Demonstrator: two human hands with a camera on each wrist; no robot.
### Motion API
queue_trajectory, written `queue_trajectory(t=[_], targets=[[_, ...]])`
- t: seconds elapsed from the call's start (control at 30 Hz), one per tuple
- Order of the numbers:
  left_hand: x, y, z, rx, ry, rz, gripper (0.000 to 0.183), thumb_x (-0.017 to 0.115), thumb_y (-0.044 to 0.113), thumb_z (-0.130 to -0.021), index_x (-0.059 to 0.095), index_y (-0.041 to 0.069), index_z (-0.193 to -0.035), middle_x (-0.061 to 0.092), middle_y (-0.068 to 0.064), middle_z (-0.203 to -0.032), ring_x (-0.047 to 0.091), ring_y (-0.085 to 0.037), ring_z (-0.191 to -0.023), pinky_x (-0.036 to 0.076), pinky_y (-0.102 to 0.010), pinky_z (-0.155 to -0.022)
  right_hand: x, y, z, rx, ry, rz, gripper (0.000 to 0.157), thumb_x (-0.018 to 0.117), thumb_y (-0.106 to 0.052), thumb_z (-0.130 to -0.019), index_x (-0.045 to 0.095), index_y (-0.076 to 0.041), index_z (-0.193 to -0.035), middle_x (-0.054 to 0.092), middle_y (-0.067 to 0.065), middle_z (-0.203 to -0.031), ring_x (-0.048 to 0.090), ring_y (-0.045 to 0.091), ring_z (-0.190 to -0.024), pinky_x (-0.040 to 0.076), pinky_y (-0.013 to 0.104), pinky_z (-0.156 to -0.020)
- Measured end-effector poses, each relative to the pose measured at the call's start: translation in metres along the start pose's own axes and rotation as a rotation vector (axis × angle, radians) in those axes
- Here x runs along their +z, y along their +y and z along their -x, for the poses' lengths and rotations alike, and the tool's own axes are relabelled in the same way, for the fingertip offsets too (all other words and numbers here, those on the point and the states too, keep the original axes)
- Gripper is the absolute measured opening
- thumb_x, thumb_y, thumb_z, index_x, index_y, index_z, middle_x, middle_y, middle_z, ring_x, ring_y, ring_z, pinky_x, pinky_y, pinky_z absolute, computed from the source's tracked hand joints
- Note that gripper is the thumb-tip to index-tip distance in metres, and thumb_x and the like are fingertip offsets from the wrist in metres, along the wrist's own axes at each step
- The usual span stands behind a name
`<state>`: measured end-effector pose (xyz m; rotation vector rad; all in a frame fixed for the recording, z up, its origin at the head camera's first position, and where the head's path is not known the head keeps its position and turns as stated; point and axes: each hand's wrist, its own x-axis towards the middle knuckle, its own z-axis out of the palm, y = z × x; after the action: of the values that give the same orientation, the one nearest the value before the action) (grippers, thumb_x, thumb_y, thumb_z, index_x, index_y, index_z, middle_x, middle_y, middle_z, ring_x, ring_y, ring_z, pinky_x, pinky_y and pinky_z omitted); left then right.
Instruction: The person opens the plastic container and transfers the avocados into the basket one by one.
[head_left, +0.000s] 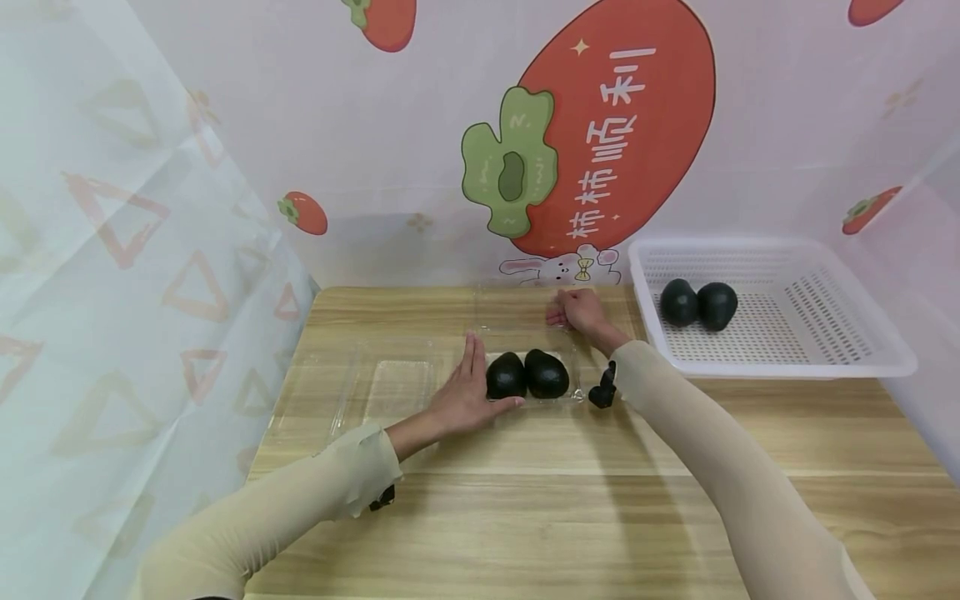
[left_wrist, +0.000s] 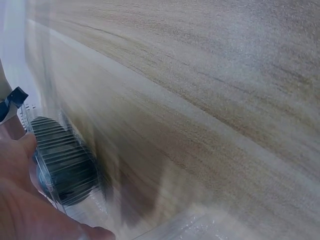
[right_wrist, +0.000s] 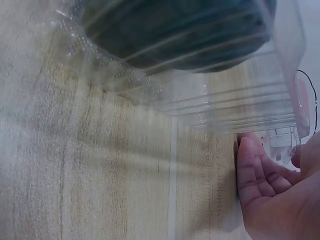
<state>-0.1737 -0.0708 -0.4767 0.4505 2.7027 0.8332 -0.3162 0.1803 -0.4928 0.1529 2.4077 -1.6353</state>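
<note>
Left grip (head_left: 465, 398) seemingly touches the clear tray (head_left: 575, 377) just rightward.

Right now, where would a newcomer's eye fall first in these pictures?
Likely the big red printed fruit on the backdrop, upper middle of the head view. Next, two avocados in the clear tray by the left hand, and two more in the basket at right.

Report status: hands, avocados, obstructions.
Left hand against clear box, fingers straight. Right hand at open lid, grip unclear. Two avocados boxed, two in white basket. Nothing visibly blocking.
</note>
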Motion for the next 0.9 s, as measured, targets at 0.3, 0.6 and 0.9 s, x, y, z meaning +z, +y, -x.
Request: queue_trajectory(t=[0.3, 0.6, 0.9], targets=[[0.003, -0.003, 0.000, -0.006, -0.006, 0.039, 0.123, 0.071, 0.058, -0.097, -0.012, -0.001, -0.167, -0.017, -0.021, -0.175, 0.012, -0.040, -0.161, 0.058, -0.052, -0.092, -0.002, -0.004, 0.003, -0.040, 0.068, 0.196, 0.047, 0.040, -0.031, -0.115, 0.066, 0.007, -0.119, 0.069, 0.018, -0.098, 0.067, 0.025, -0.081, 0.056, 0.032, -0.071], [0.001, -0.002, 0.000, 0.020, 0.007, 0.089, 0.122, 0.074, 0.052, -0.098, -0.012, -0.002, -0.166, -0.017, -0.023, -0.175, 0.010, -0.041, -0.161, 0.044, -0.055, -0.115, -0.004, -0.011, 0.006, -0.070, 0.067, 0.364, 0.058, 0.041, -0.033, -0.113, 0.045, 0.006, -0.155, 0.058, 0.027, -0.142, 0.055, 0.041, -0.127, 0.043, 0.059, -0.116], [0.002, -0.003, 0.000, 0.037, 0.006, 0.099, 0.122, 0.074, 0.050, -0.098, -0.011, -0.003, -0.166, -0.017, -0.024, -0.174, 0.010, -0.042, -0.161, 0.033, -0.056, -0.123, -0.002, -0.018, 0.013, -0.183, 0.115, 0.442, 0.056, 0.048, -0.027, -0.111, 0.047, 0.011, -0.152, 0.050, 0.030, -0.153, 0.043, 0.044, -0.144, 0.033, 0.060, -0.122]])
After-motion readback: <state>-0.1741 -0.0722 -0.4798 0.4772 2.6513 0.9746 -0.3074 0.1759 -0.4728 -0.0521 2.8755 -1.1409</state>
